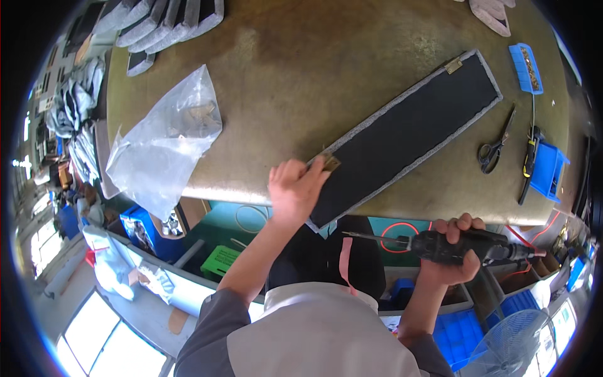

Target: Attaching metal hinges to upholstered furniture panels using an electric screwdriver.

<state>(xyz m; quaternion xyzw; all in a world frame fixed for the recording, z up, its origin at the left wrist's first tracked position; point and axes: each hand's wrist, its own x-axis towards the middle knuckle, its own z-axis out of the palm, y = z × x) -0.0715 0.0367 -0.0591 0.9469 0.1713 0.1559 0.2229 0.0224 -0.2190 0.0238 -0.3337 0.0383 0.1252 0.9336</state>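
Observation:
A long black panel (408,125) with a grey fuzzy edge lies slantwise on the table, its near end at the table's front edge. My left hand (294,190) is closed, its fingertips pressing a small brass-coloured hinge (331,164) against the panel's left long edge. A similar hinge (453,66) sits on the same edge near the far end. My right hand (447,271) is wrapped round a black power screwdriver (434,246) held in front of the table. Its long bit (377,237) points left, apart from the panel.
A clear plastic bag (173,135) lies on the table (270,81) at left. Grey-edged pieces (164,28) are stacked at far left. On the right are scissors (493,149), a yellow-and-black hand tool (529,160), a blue tray (517,68) of small parts and a blue bin (548,169).

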